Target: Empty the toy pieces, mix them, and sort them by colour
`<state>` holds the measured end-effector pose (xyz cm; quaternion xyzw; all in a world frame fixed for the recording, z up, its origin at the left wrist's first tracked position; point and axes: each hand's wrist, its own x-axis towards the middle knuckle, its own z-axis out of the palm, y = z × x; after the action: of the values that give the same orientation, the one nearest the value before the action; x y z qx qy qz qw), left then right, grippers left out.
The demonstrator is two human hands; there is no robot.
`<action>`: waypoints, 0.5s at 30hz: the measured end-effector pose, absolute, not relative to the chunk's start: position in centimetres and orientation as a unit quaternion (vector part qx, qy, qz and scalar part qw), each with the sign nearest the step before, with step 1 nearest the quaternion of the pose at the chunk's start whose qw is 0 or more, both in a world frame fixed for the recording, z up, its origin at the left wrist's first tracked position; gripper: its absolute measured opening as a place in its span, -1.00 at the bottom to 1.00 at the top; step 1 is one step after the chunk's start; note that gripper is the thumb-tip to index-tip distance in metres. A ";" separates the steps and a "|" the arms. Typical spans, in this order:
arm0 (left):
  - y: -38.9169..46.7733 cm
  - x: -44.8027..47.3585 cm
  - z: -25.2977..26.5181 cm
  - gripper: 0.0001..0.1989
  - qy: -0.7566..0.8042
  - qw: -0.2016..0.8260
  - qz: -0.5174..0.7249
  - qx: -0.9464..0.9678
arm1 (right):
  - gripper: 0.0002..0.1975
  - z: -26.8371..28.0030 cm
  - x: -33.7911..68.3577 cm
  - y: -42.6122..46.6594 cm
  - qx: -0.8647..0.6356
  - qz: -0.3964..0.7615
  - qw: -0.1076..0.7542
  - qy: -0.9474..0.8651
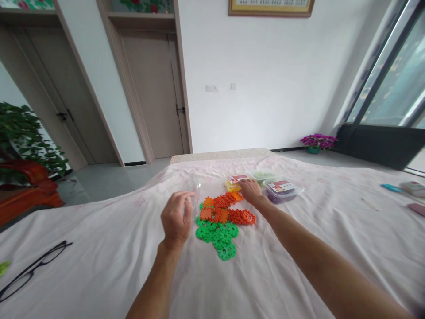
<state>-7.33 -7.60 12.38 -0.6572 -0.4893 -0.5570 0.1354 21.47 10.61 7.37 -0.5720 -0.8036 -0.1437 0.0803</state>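
Note:
My left hand (177, 218) is closed, thumb and fingers pinching the near side of a clear plastic container (195, 184) that is hard to make out against the cloth. My right hand (251, 191) reaches forward, its bent fingers closed over the right edge of a lidded plastic box of yellow pieces (232, 182); the fingertips are partly hidden. Between the hands lies a heap of orange square interlocking pieces (223, 210). Nearer to me, green notched discs (219, 235) spread in an overlapping pile.
Right of my right hand stand a box of purple pieces (282, 189) and a box of pale green pieces (262, 176). Black-framed glasses (33, 269) lie at the left. Small items, including a blue one (392, 188), lie far right on the wrinkled pale cloth (109, 248).

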 end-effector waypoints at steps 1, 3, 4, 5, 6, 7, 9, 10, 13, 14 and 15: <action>-8.0 -6.1 12.0 -0.76 -0.444 0.114 -0.546 -0.701 | -0.71 7.3 21.5 10.7 -0.563 -0.158 0.072 -0.808; -8.5 -3.8 10.9 -0.76 -0.394 0.074 -0.498 -0.769 | -0.77 7.4 21.4 10.8 -0.551 -0.172 0.065 -0.814; -8.6 -2.9 10.3 -0.77 -0.380 0.062 -0.480 -0.788 | -0.78 7.5 21.4 10.8 -0.544 -0.177 0.061 -0.818; -8.7 -2.1 9.7 -0.77 -0.374 0.051 -0.462 -0.803 | -0.78 7.6 21.5 10.7 -0.535 -0.181 0.057 -0.823; -8.7 -1.5 9.0 -0.76 -0.373 0.043 -0.448 -0.811 | -0.79 7.7 21.6 10.6 -0.527 -0.184 0.054 -0.828; -8.7 -1.1 8.4 -0.75 -0.377 0.040 -0.436 -0.816 | -0.78 7.8 21.7 10.4 -0.518 -0.188 0.052 -0.833; -8.6 -0.5 7.2 -0.76 -0.391 0.042 -0.415 -0.820 | -0.78 8.0 21.9 9.9 -0.498 -0.199 0.052 -0.842; -8.5 -0.3 6.7 -0.78 -0.402 0.045 -0.404 -0.820 | -0.79 8.0 22.1 9.5 -0.489 -0.206 0.056 -0.846; -8.3 0.1 5.2 -0.66 -0.448 0.047 -0.359 -0.817 | -0.81 8.1 22.4 7.7 -0.468 -0.214 0.082 -0.854; -8.2 0.1 4.7 -0.60 -0.465 0.047 -0.341 -0.815 | -0.83 8.1 22.3 6.9 -0.463 -0.209 0.093 -0.856; -8.1 0.2 4.3 -0.58 -0.481 0.047 -0.325 -0.813 | -0.83 8.2 22.2 6.0 -0.459 -0.202 0.105 -0.859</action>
<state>0.18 -8.08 4.29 -0.8128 -0.4809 -0.3253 0.0470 22.20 5.99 8.17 -0.4589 -0.8589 -0.2017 0.1048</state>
